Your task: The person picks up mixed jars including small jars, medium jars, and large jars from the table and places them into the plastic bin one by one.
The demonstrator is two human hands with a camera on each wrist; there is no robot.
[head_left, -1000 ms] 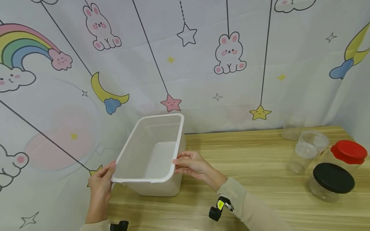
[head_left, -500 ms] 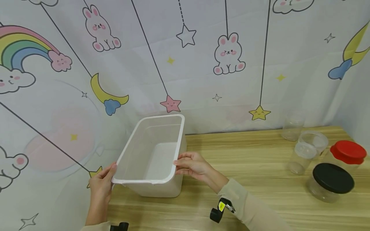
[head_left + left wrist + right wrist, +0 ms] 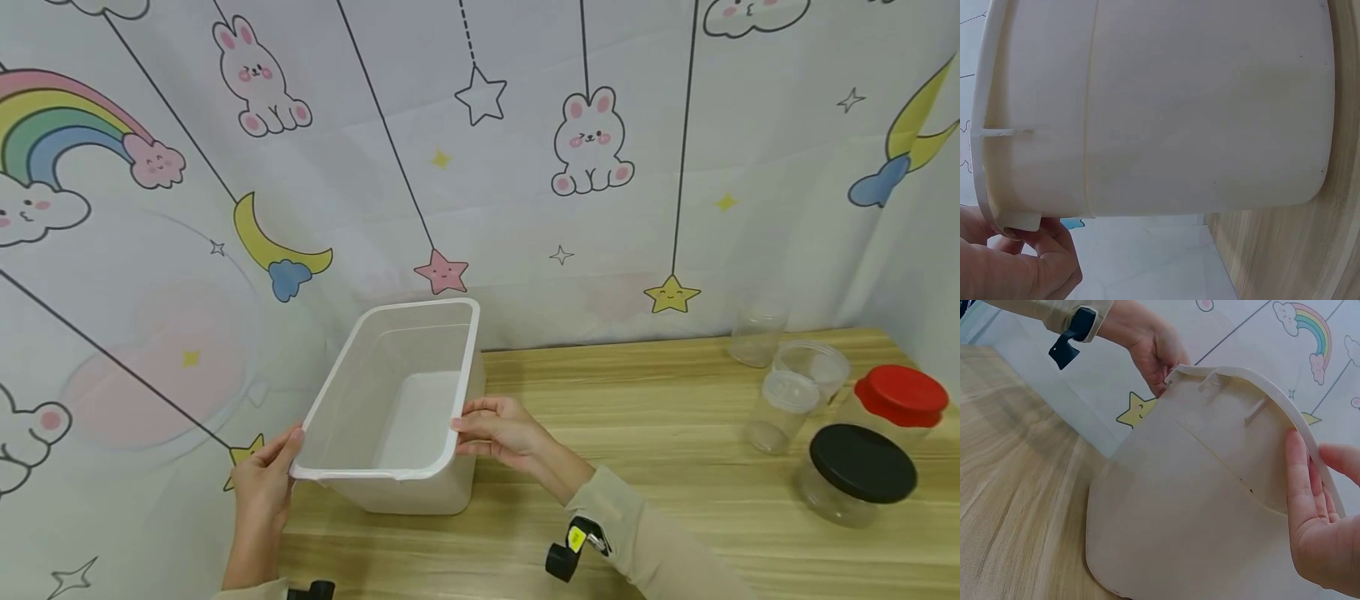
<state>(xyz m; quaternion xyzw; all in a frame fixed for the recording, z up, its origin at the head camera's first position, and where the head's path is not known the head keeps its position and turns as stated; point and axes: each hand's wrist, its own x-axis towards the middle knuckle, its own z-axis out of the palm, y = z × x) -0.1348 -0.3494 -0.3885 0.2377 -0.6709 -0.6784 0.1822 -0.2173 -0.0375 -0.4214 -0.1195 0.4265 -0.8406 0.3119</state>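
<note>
A deep white plastic bin [image 3: 427,417], with nothing inside it, stands on the wooden table at the left, against the curtain. My left hand [image 3: 262,479] grips its rim at the near left corner; in the left wrist view those fingers [image 3: 1054,256] curl under the lip. On the right side of the rim, my right hand [image 3: 502,429] pinches the edge, thumb on top and fingers beneath against the outer wall. The right wrist view shows both hands on the rim and the bin's outside [image 3: 1210,506].
At the table's right end stand a clear jar with a black lid [image 3: 862,467], one with a red lid [image 3: 900,396], and several clear containers, among them a small cup [image 3: 787,400]. A white curtain [image 3: 510,208] with printed rabbits and stars hangs behind the wooden table [image 3: 600,400].
Both hands keep their hold on the bin's rim. The whole scene shifts very slightly in the head view; the bin stays in its place on the table.
</note>
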